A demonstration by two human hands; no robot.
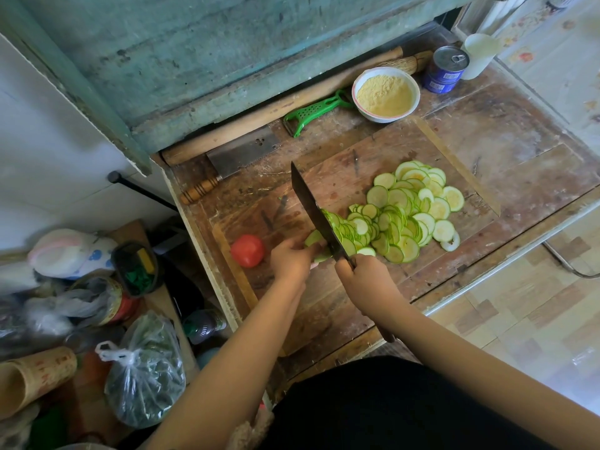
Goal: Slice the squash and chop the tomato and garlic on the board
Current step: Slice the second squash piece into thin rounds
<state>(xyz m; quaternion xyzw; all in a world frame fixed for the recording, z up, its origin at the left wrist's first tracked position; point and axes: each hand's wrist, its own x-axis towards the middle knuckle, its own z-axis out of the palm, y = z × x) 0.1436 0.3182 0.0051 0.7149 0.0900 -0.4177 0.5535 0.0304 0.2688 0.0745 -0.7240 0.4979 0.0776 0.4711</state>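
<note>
Now, right hand [363,274]: fingers wrapped tight round the handle of the dark knife [319,216], blade down against the squash
Left hand [290,258]: curled over the last squash stub [316,243], holding it on the board [324,177]
Slices [406,209]: fanned right of the blade
Tomato [247,250]: whole, just left of the left hand

squash end [313,238] mostly hidden, garlic perhaps unseen

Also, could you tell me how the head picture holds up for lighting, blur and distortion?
Head view: bright daylight washes out the right-side surface; the left clutter sits in shade; wide-angle bending curves the board edges; hands, knife and slices look fairly sharp.
</note>
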